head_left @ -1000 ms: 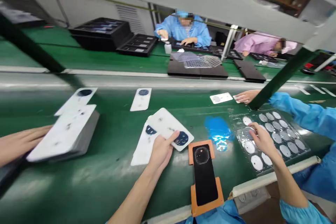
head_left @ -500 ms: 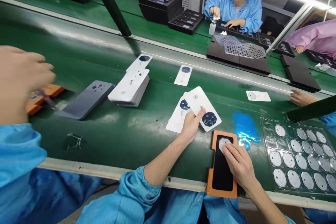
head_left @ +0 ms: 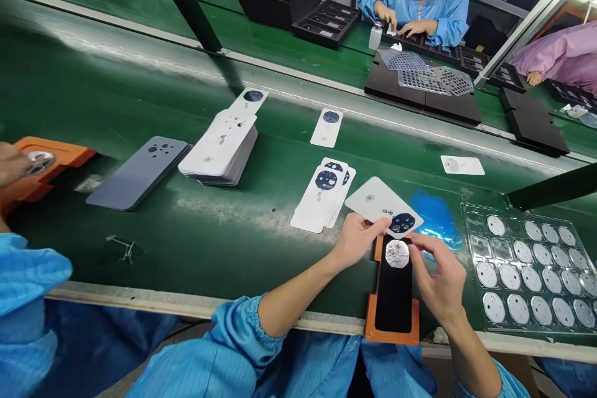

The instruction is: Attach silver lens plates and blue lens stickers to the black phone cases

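Note:
My left hand (head_left: 358, 239) is closed on a white phone back cover (head_left: 375, 202), thumb on top by its dark round camera area. The cover is tilted above the far end of an orange fixture (head_left: 392, 336) with a black bed (head_left: 394, 301). On that bed, near its far end, lies a silver disc (head_left: 397, 254). My right hand (head_left: 441, 273) hovers at the disc's right side, thumb and index finger curved with a gap between them. Left of the fixture, several similar covers (head_left: 310, 205) lie overlapped on the green table.
A clear tray (head_left: 476, 311) of silver discs lies right, beside crumpled blue film (head_left: 433, 217). Left are a stack of white covers (head_left: 219, 143), grey covers (head_left: 140, 174) and another orange fixture (head_left: 69, 152) under a co-worker's hand (head_left: 12, 165). A dark post (head_left: 555, 186) juts in from the right.
My left hand has brought the cover right, from over the loose covers to the fixture's far end. My right hand has drawn back from the disc, which now shows uncovered.

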A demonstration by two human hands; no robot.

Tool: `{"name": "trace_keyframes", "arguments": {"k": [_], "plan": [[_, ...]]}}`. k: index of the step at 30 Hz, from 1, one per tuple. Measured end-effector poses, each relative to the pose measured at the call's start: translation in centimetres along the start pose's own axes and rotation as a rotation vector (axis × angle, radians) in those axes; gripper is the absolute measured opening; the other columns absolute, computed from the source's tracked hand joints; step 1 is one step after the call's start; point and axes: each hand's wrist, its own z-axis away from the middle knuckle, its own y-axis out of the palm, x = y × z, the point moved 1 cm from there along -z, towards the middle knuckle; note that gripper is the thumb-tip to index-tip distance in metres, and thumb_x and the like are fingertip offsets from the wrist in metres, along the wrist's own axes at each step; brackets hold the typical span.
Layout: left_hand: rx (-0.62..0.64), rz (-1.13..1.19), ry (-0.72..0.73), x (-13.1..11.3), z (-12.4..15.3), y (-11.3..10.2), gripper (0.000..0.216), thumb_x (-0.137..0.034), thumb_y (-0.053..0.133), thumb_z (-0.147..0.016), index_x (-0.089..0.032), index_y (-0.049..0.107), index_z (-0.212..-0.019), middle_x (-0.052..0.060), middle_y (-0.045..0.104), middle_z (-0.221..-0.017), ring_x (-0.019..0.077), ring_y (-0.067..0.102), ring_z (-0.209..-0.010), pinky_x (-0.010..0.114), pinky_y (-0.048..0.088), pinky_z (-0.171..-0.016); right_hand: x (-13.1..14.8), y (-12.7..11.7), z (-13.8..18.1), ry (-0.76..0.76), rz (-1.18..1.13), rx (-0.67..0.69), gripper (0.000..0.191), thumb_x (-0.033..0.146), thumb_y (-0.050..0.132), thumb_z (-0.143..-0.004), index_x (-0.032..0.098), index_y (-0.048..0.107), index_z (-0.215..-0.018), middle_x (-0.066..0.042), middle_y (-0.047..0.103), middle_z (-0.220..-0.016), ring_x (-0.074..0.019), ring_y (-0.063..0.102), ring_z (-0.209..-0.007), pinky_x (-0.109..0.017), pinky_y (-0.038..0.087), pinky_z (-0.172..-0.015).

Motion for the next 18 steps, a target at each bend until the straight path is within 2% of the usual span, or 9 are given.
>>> {"name": "trace_keyframes", "arguments": {"k": [3,8,18], "plan": [[0.064,-0.018,0.045,-0.4,0.9,0.8,0.033,-0.04,0.066,-0.088,-0.015,0.075,-0.108,0.009,0.076,-0.11,0.0245,0.07,-0.104,0.035,0.055,-0.095,0.5,1.2,-1.6,0.09,0.033,-0.044,0.009,0.024,0.059,-0.095,0.02,0.067,-0.096,-0.006,0.072,-0.09,-0.019,0.068,-0.083,-0.034,0.057,-0.075],[0.134,-0.118,0.188,-0.8,1.5,0.8,0.034,-0.039,0.058,-0.096,-0.019,0.073,-0.119,0.006,0.074,-0.117,0.0229,0.07,-0.106,0.033,0.055,-0.097,0.2,2.4,-2.3,0.219,-0.074,-0.065,0.012,0.027,0.061,-0.094,0.02,0.069,-0.089,-0.005,0.071,-0.087,-0.0171,0.067,-0.08,-0.031,0.059,-0.07],[0.159,-0.046,0.263,-0.9,1.5,0.8,0.032,-0.033,0.057,-0.097,-0.019,0.07,-0.124,0.007,0.069,-0.127,0.0241,0.066,-0.118,0.038,0.052,-0.106,0.2,2.4,-2.9,0.18,-0.086,-0.099,0.006,0.024,0.064,-0.091,0.021,0.069,-0.09,-0.005,0.072,-0.09,-0.0185,0.068,-0.086,-0.034,0.058,-0.076]]}}
